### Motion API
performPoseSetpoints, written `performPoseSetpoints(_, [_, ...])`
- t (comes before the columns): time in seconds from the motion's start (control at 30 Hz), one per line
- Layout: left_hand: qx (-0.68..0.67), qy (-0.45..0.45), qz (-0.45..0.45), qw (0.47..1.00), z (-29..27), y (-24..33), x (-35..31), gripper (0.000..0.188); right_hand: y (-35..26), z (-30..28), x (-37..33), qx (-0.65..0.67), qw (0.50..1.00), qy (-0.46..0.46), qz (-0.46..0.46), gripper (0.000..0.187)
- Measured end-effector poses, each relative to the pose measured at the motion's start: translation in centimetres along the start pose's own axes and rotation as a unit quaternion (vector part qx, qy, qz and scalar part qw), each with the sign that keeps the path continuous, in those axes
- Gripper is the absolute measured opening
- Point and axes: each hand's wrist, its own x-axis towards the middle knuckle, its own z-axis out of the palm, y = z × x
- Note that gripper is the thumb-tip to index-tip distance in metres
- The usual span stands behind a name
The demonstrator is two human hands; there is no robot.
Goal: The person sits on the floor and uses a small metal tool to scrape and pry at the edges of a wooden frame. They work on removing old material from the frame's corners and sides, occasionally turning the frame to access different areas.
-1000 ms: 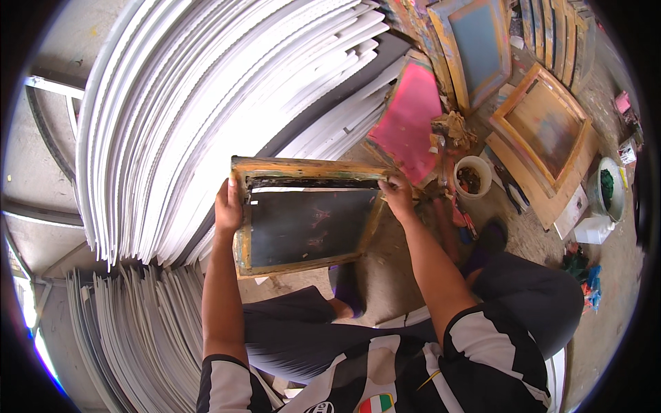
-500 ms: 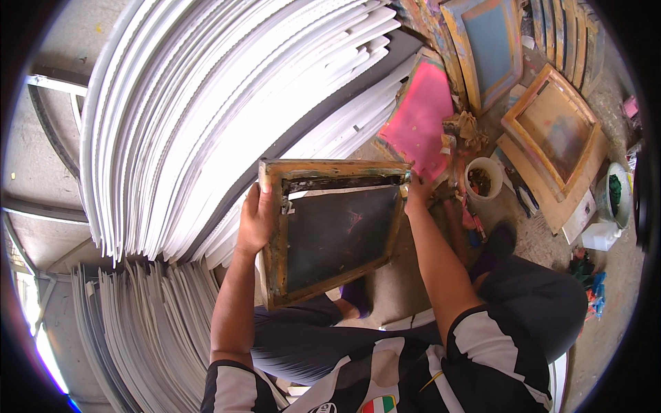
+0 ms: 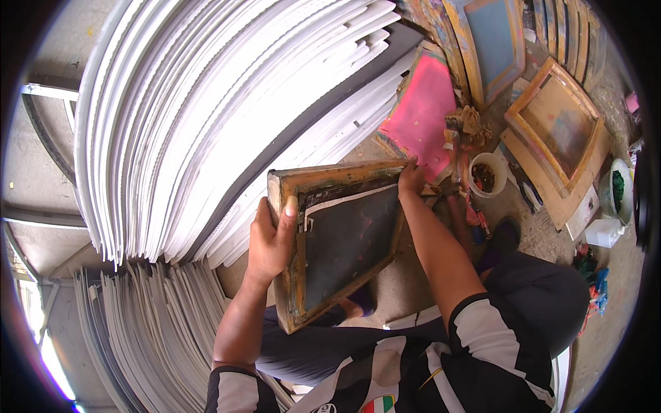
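Between my hands is a screen printing frame [image 3: 352,242], a stained wooden rectangle with dark mesh and a pale strip along the inside of its upper edge. It is held up at a tilt above my legs, its left side turned toward me. My left hand [image 3: 271,242] grips the left side bar, thumb on the front face and fingers behind. At the upper right corner, my right hand [image 3: 412,179] is closed round the wood, its fingers partly hidden by the frame.
Tall stacks of white sheets [image 3: 206,117] and grey sheets [image 3: 148,330] stand at left. A pink panel [image 3: 423,113], a white tub [image 3: 487,175], a wooden frame [image 3: 556,127] on a board, a bowl with green stuff [image 3: 615,186] and a white plastic bottle [image 3: 604,233] lie at right.
The screen printing frame has turned, its left side swinging right, lower and toward me. My left hand has moved along with it; my right hand has shifted slightly left and up.
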Motion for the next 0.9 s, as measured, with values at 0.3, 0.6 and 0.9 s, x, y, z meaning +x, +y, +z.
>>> performPoseSetpoints(0.3, [-0.031,-0.008,-0.035,0.999,-0.3,-0.6,-0.2,0.041,0.9,1.2,2.6,0.044,0.998,-0.043,0.008,0.067])
performPoseSetpoints(0.6, [-0.043,-0.003,-0.070,0.997,-0.6,-0.8,-0.2,0.043,1.1,3.4,2.9,-0.080,0.994,0.007,-0.073,0.061])
performPoseSetpoints(0.9, [-0.122,0.046,-0.043,0.991,-0.8,-0.2,-4.4,0.052,0.0,-0.1,2.2,-0.131,0.975,0.004,-0.182,0.059])
